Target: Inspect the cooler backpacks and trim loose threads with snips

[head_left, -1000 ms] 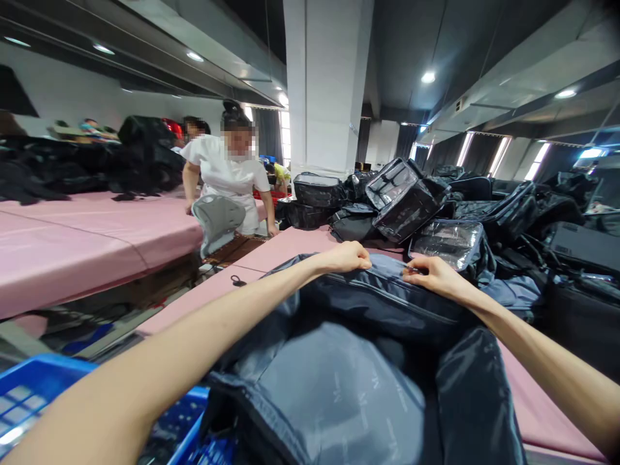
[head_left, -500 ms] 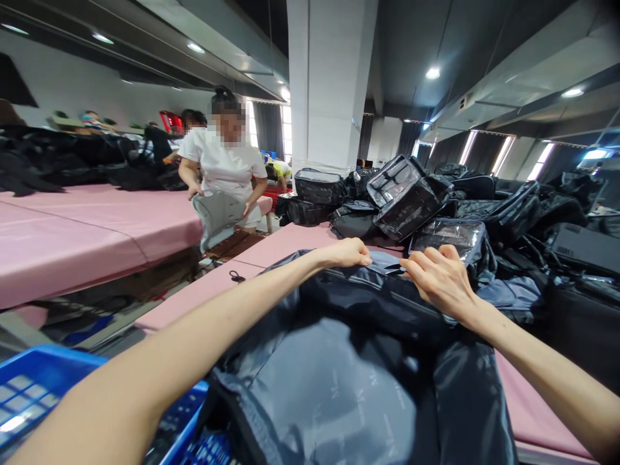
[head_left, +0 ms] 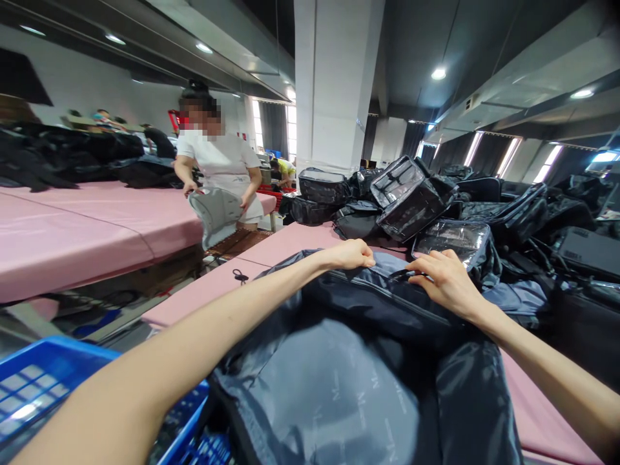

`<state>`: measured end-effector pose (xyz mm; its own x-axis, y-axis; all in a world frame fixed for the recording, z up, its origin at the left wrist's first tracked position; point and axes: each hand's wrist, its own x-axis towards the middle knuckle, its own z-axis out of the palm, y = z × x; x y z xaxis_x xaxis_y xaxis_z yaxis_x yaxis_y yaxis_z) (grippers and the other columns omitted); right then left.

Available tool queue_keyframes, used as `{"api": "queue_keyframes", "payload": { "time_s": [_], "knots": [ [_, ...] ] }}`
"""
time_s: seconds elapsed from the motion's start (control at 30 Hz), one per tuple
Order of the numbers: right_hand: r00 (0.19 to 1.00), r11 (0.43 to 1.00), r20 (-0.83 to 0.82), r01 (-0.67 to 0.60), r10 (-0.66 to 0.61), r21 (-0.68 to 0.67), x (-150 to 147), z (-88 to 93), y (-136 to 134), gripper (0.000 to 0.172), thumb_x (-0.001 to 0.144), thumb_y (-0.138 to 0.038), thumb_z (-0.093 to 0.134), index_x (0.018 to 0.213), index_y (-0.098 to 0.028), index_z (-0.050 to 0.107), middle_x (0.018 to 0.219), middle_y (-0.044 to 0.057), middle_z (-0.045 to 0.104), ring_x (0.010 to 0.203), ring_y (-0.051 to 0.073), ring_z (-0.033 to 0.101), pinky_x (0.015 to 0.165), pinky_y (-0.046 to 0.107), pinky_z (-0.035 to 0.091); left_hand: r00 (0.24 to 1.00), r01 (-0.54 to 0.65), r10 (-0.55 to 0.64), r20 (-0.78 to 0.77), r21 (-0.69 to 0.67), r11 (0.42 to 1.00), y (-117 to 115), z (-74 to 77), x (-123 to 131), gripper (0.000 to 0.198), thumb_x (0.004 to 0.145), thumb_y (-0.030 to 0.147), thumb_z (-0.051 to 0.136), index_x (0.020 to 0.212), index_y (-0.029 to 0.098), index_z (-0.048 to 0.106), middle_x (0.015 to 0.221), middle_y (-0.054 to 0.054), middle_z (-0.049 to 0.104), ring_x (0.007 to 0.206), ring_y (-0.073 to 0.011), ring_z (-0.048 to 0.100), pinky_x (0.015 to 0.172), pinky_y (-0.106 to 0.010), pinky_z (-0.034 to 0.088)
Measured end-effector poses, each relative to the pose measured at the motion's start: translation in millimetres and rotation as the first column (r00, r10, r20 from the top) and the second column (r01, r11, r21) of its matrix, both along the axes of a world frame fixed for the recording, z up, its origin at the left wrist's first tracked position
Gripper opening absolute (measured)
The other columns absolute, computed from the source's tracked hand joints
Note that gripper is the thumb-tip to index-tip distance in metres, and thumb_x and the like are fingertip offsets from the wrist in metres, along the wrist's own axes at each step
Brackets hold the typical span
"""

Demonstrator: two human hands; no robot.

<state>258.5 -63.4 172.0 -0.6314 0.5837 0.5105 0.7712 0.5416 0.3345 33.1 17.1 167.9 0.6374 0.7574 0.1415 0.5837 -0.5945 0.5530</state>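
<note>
A large black bag (head_left: 334,381) lies open in front of me, its grey printed lining facing up. At its far rim my left hand (head_left: 356,254) is closed, fingertips pinching the edge beside a patch of grey-blue cloth (head_left: 387,261). To the right along that rim, my right hand (head_left: 443,274) has its fingers bent and its thumb under them. It pinches a short dark strip (head_left: 400,274) at the bag's edge, too small to name for sure. A zipper line (head_left: 382,287) runs below both hands.
Black bags with clear panels (head_left: 404,197) are piled at the back right of the pink table (head_left: 264,255). A blue crate (head_left: 62,352) stands at lower left. Across the aisle a co-worker (head_left: 217,155) holds a grey panel (head_left: 213,216) beside another pink table (head_left: 97,219).
My right hand's fingers have loosened and straightened a little, while my left stays at the rim. The co-worker has turned and shifted left. The view has swung slightly left.
</note>
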Motion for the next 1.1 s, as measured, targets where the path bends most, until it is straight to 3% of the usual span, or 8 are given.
{"api": "queue_keyframes", "payload": {
  "time_s": [0.13, 0.23, 0.3, 0.5, 0.6, 0.73, 0.9, 1.1],
  "knots": [
    [1.000, 0.999, -0.023, -0.012, 0.011, -0.035, -7, -1.4, 10, 0.011, 0.086, -0.026, 0.053, 0.091, -0.020, 0.061, 0.086, 0.002, 0.066, 0.078, 0.016, 0.052, 0.070, 0.030, 0.025, 0.999, -0.022, 0.026, -0.027, 0.135, 0.991, -11, -4.2, -2, 0.018, 0.076, 0.024, 0.050, 0.066, 0.014, 0.061, 0.060, 0.001, 0.055, 0.059, -0.0120, 0.048, 0.057, -0.022, 0.034],
    [1.000, 1.000, 0.028, -0.009, 0.008, 0.012, -9, -2.0, 13, 0.012, 0.086, -0.026, 0.052, 0.092, -0.020, 0.061, 0.084, 0.002, 0.065, 0.076, 0.016, 0.051, 0.069, 0.030, 0.025, 0.988, -0.152, 0.146, 0.045, 0.403, 0.902, -30, -9.3, -1, 0.016, 0.079, 0.019, 0.049, 0.077, 0.016, 0.064, 0.080, -0.003, 0.063, 0.078, -0.0165, 0.055, 0.071, -0.026, 0.040],
    [0.997, 0.999, 0.072, -0.012, 0.008, 0.052, -9, -2.7, 13, 0.014, 0.087, -0.027, 0.050, 0.092, -0.021, 0.062, 0.081, 0.002, 0.064, 0.075, 0.016, 0.049, 0.068, 0.031, 0.024, 0.979, -0.205, 0.186, 0.087, 0.478, 0.854, -43, -13.8, 2, 0.015, 0.081, 0.018, 0.049, 0.081, 0.017, 0.064, 0.087, -0.005, 0.064, 0.084, -0.0179, 0.056, 0.076, -0.028, 0.041],
    [0.999, 0.997, 0.032, 0.016, -0.019, 0.080, 4, -2.2, 9, 0.015, 0.088, -0.027, 0.049, 0.085, -0.020, 0.063, 0.076, 0.001, 0.064, 0.073, 0.016, 0.049, 0.067, 0.030, 0.024, 0.989, -0.147, 0.137, 0.054, 0.469, 0.871, -54, -28.0, 15, 0.012, 0.078, 0.016, 0.056, 0.090, 0.015, 0.058, 0.092, -0.005, 0.061, 0.086, -0.0170, 0.055, 0.080, -0.028, 0.043],
    [0.999, 0.991, -0.045, 0.033, -0.027, 0.132, 21, 0.5, -3, 0.013, 0.087, -0.027, 0.052, 0.089, -0.020, 0.063, 0.078, 0.001, 0.065, 0.073, 0.016, 0.050, 0.066, 0.030, 0.025, 0.987, -0.143, 0.157, 0.018, 0.534, 0.833, -56, -33.0, 27, 0.027, 0.073, 0.033, 0.066, 0.092, 0.016, 0.055, 0.095, -0.005, 0.058, 0.090, -0.0200, 0.051, 0.080, -0.032, 0.042],
    [0.995, 0.971, 0.076, 0.038, -0.058, 0.237, 29, 1.1, -24, 0.016, 0.087, -0.028, 0.051, 0.093, -0.019, 0.063, 0.079, 0.004, 0.064, 0.073, 0.017, 0.049, 0.066, 0.032, 0.025, 0.971, -0.185, 0.237, -0.015, 0.581, 0.793, -61, -35.0, 44, 0.044, 0.065, 0.050, 0.069, 0.090, 0.016, 0.055, 0.096, -0.006, 0.057, 0.092, -0.0239, 0.048, 0.075, -0.036, 0.040],
    [0.968, 0.942, 0.225, 0.030, -0.111, 0.335, 16, -2.7, -27, 0.014, 0.087, -0.023, 0.050, 0.087, -0.019, 0.064, 0.073, 0.003, 0.061, 0.069, 0.017, 0.043, 0.065, 0.033, 0.022, 0.967, -0.209, 0.255, 0.003, 0.582, 0.786, -63, -34.1, 49, 0.012, 0.083, 0.028, 0.055, 0.083, 0.019, 0.062, 0.092, -0.004, 0.059, 0.091, -0.0214, 0.047, 0.072, -0.034, 0.036],
    [0.959, 0.937, 0.275, -0.028, -0.074, 0.349, 11, -4.2, -20, 0.017, 0.085, -0.013, 0.049, 0.076, -0.019, 0.061, 0.066, 0.002, 0.057, 0.066, 0.016, 0.039, 0.065, 0.032, 0.020, 0.985, -0.172, 0.140, 0.104, 0.433, 0.885, -60, -34.3, 49, 0.006, 0.077, 0.025, 0.062, 0.075, 0.021, 0.065, 0.087, 0.001, 0.064, 0.088, -0.0184, 0.047, 0.078, -0.035, 0.034]
  ]
}}
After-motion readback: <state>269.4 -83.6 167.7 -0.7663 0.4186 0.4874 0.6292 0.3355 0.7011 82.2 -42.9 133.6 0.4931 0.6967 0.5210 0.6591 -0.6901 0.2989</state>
